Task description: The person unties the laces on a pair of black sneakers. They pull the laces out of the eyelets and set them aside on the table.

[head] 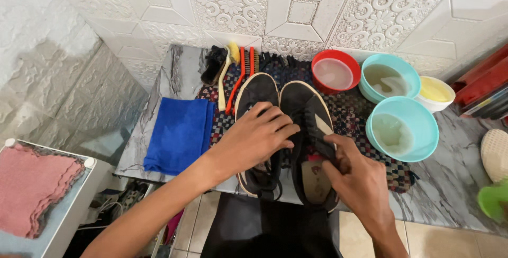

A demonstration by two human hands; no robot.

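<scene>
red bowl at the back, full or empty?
Not empty: the red bowl holds pale cloudy liquid, its surface sitting a little below the rim. What the liquid is, cannot tell.

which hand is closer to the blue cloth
The left hand. It rests on the black shoes, just right of the blue cloth; the right hand is farther right, at the right shoe's opening.
</scene>
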